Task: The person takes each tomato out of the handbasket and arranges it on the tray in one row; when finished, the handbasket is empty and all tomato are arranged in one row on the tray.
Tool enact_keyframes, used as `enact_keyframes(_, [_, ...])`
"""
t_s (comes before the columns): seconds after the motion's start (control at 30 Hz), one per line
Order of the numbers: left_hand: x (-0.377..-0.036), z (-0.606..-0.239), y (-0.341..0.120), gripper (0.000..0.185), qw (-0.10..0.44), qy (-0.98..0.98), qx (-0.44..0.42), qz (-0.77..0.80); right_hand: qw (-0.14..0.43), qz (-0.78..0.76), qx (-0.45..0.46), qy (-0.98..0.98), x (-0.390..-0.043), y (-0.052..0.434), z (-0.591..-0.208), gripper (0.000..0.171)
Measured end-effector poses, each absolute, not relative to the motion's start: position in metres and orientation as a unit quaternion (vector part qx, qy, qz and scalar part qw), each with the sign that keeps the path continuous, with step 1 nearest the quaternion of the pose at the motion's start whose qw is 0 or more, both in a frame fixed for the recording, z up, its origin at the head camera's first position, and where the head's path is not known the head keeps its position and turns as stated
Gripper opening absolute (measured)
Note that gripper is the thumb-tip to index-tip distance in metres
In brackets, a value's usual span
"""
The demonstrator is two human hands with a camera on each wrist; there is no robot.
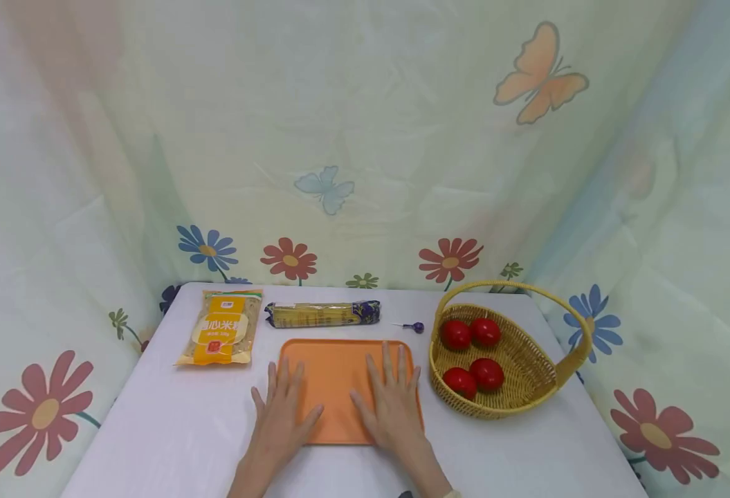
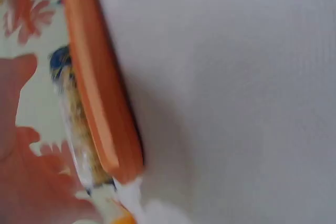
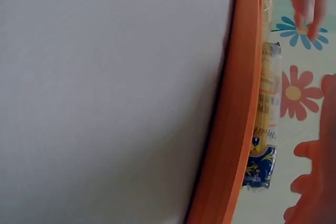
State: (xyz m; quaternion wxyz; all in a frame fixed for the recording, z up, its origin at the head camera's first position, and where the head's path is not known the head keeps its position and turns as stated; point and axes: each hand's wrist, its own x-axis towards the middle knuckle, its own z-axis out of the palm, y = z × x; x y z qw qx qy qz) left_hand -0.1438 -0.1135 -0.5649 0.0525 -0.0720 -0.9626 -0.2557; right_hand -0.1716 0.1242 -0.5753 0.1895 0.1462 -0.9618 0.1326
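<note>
An orange tray (image 1: 333, 360) lies flat at the middle of the white table (image 1: 171, 429). Both hands lie palm down with straight, spread fingers. My left hand (image 1: 284, 408) rests over the tray's left edge, partly on the table. My right hand (image 1: 392, 401) rests on the tray's right half. Neither holds anything. The left wrist view shows the tray's rim (image 2: 100, 93) edge-on, with a blurred noodle packet (image 2: 76, 129) behind it. In the right wrist view the rim (image 3: 236, 119) runs in front of the same packet (image 3: 265, 124).
Behind the tray lie a long noodle packet (image 1: 322, 314) and a small purple-headed object (image 1: 414, 326). A yellow bag of rice noodles (image 1: 220, 327) sits at the back left. A wicker basket (image 1: 526, 360) with several red tomatoes (image 1: 488, 373) stands to the right. Flowered curtains surround the table.
</note>
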Motion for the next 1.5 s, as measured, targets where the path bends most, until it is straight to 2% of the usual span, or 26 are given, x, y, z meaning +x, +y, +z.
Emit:
enact_keyframes(0.2, [-0.129,-0.568,-0.159,0.12,-0.107,-0.921,-0.012,-0.375,0.193,0.237,0.22,-0.926,-0.161,0.14,-0.543,0.063])
enact_keyframes(0.33, [-0.124,-0.576,-0.171,0.128,-0.145,-0.919,-0.009,-0.368,0.223,0.248,0.256,-0.907,-0.158,0.16,-0.509,0.063])
enact_keyframes(0.47, [-0.126,-0.58,-0.172,0.122,-0.137,-0.923,-0.009,-0.359,0.227,0.24,0.239,-0.913,-0.164,0.193,-0.477,0.056])
enact_keyframes(0.63, [-0.13,-0.579,-0.168,0.114,-0.139,-0.925,-0.004,-0.354,0.185,0.238,0.19,-0.934,-0.189,0.247,-0.453,0.042])
enact_keyframes(0.73, [-0.131,-0.577,-0.168,0.111,-0.138,-0.927,-0.006,-0.348,0.143,0.241,0.159,-0.947,-0.211,0.274,-0.449,0.041])
enact_keyframes(0.83, [-0.13,-0.574,-0.17,0.108,-0.139,-0.93,-0.004,-0.34,0.089,0.235,0.131,-0.959,-0.233,0.292,-0.454,0.05])
enact_keyframes(0.97, [-0.128,-0.572,-0.173,0.108,-0.14,-0.934,0.002,-0.327,0.009,0.239,0.098,-0.966,-0.257,0.302,-0.463,0.065])
enact_keyframes(1.1, [-0.126,-0.571,-0.174,0.109,-0.145,-0.935,0.011,-0.323,-0.04,0.243,0.078,-0.966,-0.271,0.304,-0.473,0.068])
enact_keyframes(1.5, [-0.13,-0.572,-0.168,0.106,-0.151,-0.933,0.006,-0.326,-0.058,0.186,0.074,-0.978,-0.292,0.307,-0.492,0.056])
